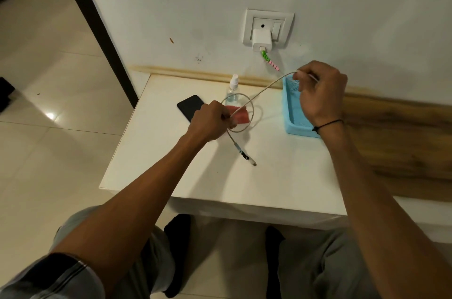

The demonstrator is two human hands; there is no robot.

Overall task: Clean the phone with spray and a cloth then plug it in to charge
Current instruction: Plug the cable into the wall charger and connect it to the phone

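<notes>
A black phone (190,106) lies screen up at the back left of the white table (269,176). A pink cloth (241,115) rests beside it, partly behind my left hand (210,122). A small clear spray bottle (233,88) stands behind the cloth. A white charging cable (266,89) runs from the white charger (262,40) in the wall socket. My right hand (318,93) pinches the cable high up, and my left hand grips it at a loop. The cable's free plug (252,163) rests on the table.
A light blue plastic tray (292,115) sits at the table's back right, under my right hand. A wooden panel (396,132) lies to the right of the table. The wall socket plate (267,28) is on the white wall above. Tiled floor spreads to the left.
</notes>
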